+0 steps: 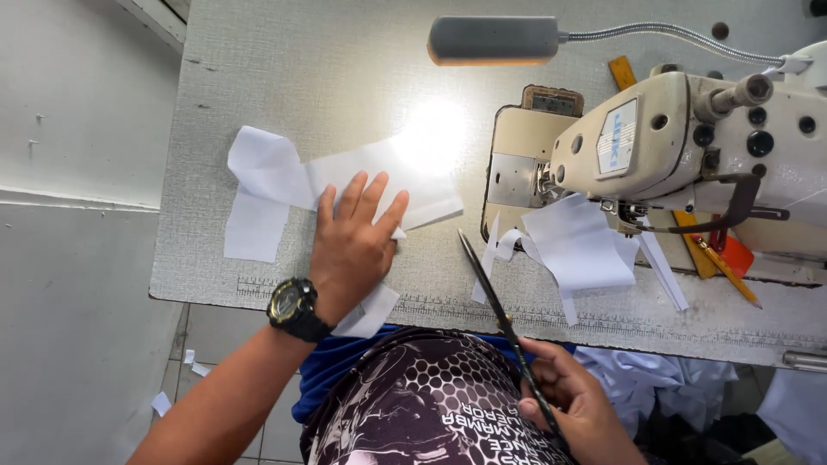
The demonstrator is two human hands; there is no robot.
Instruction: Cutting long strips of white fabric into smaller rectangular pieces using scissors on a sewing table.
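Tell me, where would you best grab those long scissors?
By the handle loops at the near end, from the person's side. The scissors point their closed blades away over the table, and the right hand grips them at the handles. The left hand presses white fabric.

White fabric strip (284, 176) flat; scissors (500, 314) closed, angled.

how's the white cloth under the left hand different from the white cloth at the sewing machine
The cloth under the left hand is a long strip spread flat in the lamp's glare; the cloth at the sewing machine is a shorter, squarer piece with narrow strips hanging off. The first is pinned by a palm; the second lies untouched. Both are plain white.
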